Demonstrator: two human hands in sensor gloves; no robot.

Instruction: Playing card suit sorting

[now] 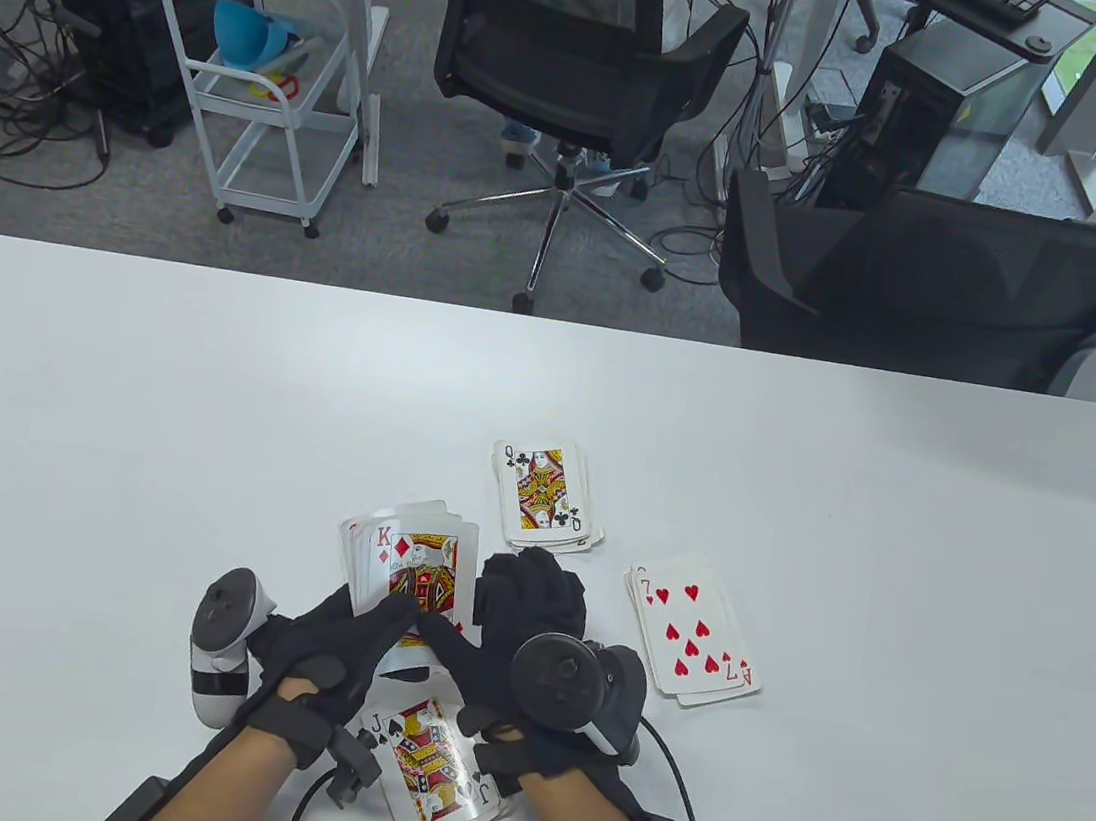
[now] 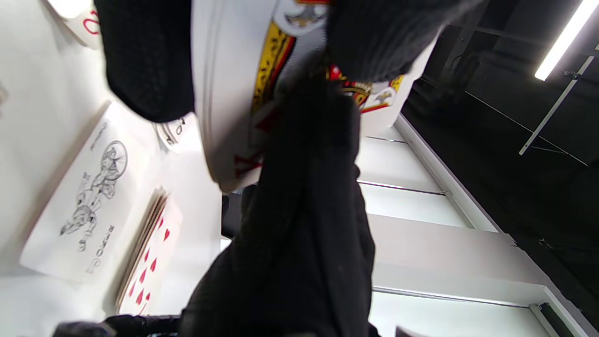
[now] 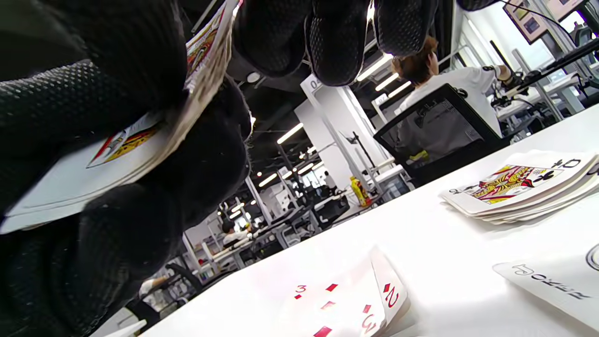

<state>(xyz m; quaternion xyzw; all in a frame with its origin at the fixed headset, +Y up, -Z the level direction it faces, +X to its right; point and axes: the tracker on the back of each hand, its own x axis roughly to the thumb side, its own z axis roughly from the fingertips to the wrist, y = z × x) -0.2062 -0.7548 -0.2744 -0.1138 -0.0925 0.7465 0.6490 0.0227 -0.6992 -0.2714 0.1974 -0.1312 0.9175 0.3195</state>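
White table [image 1: 106, 393] bears suit piles; both hands [image 1: 437, 638] hold cards [image 1: 407, 563].

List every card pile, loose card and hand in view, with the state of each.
Held deck: raised, fanned, king of diamonds on top.
Left hand: grips the held deck.
Right hand: fingers at the held deck's edge.
Clubs pile: on table, face up, queen on top.
Hearts pile: on table, face up, seven on top.
Spades pile: on table, face up, jack on top.
Diamonds pile: on table, face up, splayed.
Joker card: flat on table, face up.
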